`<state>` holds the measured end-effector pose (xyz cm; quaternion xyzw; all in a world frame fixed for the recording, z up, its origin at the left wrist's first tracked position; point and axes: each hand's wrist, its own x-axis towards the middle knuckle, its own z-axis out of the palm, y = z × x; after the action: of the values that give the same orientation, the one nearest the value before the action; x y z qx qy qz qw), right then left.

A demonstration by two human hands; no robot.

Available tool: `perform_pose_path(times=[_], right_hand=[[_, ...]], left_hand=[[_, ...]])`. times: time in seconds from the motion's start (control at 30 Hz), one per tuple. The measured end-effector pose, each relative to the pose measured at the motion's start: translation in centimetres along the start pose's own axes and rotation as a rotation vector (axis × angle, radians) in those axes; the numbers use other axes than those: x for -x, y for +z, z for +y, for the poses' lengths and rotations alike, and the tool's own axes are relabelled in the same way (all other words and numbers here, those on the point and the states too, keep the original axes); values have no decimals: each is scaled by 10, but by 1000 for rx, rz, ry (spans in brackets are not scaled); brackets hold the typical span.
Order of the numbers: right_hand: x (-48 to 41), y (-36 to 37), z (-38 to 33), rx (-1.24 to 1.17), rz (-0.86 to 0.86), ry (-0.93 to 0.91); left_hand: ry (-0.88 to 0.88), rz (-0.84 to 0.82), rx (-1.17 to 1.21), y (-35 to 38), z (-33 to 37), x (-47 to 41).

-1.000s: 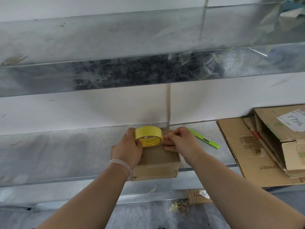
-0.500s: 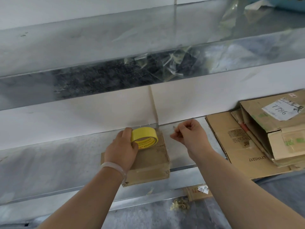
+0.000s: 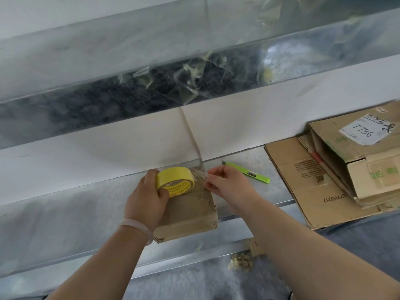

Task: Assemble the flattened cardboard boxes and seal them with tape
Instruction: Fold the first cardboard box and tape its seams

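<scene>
— Where has the box got to?

— The small cardboard box (image 3: pixel 188 213) is folded up and sits on the metal tabletop (image 3: pixel 75 204) right in front of the person. Its long axis runs from the near edge away toward the wall. Its near end may hang a little over the front lip, though I can't be sure from this angle.

— And the tape?

— The yellow tape roll (image 3: pixel 175 180) stands on its edge on the far end of the lid, with the hole facing back toward the person. The left hand (image 3: pixel 147 200) has its grip wrapped round the roll, thumb on the near side. The right hand (image 3: pixel 227 185) has a narrow grip pinching the free end of the clear strip (image 3: pixel 200 176) (you can hardly see it against the cardboard), which is drawn a short way to the right off the roll.

— So they're sealing it?

— I'd say so: they're paying out tape for the lid. Next they need more length, laid down along the seam and pressed flat, then a cut.

— Cut with what?

— A green utility knife (image 3: pixel 249 173) lies just beyond the right hand. Further right there are flattened cardboard sheets (image 3: pixel 303 180) and a labelled carton (image 3: pixel 368 152).
</scene>
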<state>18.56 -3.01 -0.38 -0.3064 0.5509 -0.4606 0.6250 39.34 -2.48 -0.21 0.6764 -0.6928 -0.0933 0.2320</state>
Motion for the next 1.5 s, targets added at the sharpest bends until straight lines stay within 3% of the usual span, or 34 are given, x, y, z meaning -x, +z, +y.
perform_pose_path(times=[0.1,0.23,0.3,0.4,0.5,0.73,1.23,1.5], right_hand=[[-2,1,1,233,51,-84],[0,3,8,373,132,-206],[2,5,10,319,171,-261],[1,15,16,159,103,-156],[-2,18,22,197,94,-99],[-1,19,22,330,109,-160],[-12,16,19,-49,188,-21],[-7,-25,15,-145,290,1]], left_hand=[[5,-13,0,-4,0,-2],[2,-32,-7,-6,-1,-4],[2,-38,-6,-6,0,-4],[-6,-35,1,-6,2,-3],[-3,-51,-2,-8,1,-3],[67,-86,-101,-26,-5,-2],[211,-147,-485,-38,15,-12],[268,-144,-681,-29,40,-8]])
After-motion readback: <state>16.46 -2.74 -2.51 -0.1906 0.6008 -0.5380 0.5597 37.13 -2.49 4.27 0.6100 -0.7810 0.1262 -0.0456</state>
